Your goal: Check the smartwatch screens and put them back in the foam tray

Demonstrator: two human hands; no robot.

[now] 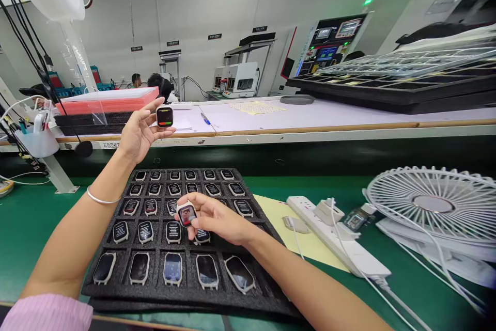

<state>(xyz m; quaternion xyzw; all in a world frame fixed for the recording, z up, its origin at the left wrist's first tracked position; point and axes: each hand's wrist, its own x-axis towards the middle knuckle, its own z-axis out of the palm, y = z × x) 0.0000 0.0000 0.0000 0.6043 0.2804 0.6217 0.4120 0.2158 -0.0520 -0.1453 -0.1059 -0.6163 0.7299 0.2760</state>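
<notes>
My left hand (137, 132) is raised above the far end of a black foam tray (116, 284) and holds a small smartwatch body (165, 116) by its edges; its screen glows red and green. My right hand (217, 220) hovers over the middle of the tray, pinching a second watch body (187, 214) whose lit screen shows a picture. The tray's pockets hold several more watch bodies in rows, most with dark or text screens. A silver bangle (101, 199) sits on my left wrist.
A white power strip (341, 240) with plugs and cables lies right of the tray on a yellow sheet (277, 217). A white fan (437, 207) lies at the far right. A raised shelf (310, 122) behind carries black trays and a pink stack (108, 101). Other people sit far back.
</notes>
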